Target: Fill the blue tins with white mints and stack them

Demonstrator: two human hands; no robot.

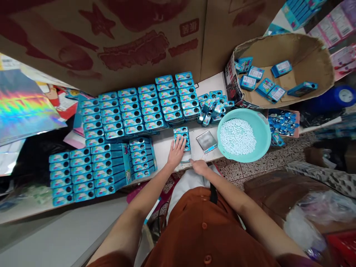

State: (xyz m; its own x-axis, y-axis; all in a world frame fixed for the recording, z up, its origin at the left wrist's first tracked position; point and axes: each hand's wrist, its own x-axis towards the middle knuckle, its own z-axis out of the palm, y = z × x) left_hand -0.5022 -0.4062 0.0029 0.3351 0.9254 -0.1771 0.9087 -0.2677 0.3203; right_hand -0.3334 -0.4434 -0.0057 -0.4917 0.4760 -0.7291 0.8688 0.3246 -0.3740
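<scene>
My left hand (176, 151) lies with fingers stretched over a short row of small blue tins (180, 130), each with a dark round hole in its narrow side. At the table's front edge is my right hand (199, 167), its fingers curled closed. What it pinches, if anything, is too small to make out; a thin pale strip (185, 161) lies by its fingertips. Right of the row sits a shallow silver tray (206, 141) with a blue edge. Beyond that stands a turquoise basin (264, 135) holding many small white pellets.
Rows of standing blue tins (128, 111) fill the left and back of the table. A loose pile of tins (214, 105) lies near the basin. At right are a cut-down carton (306, 59) with several tins and a pink box of blue caps (297, 124). A large carton (167, 40) walls the back.
</scene>
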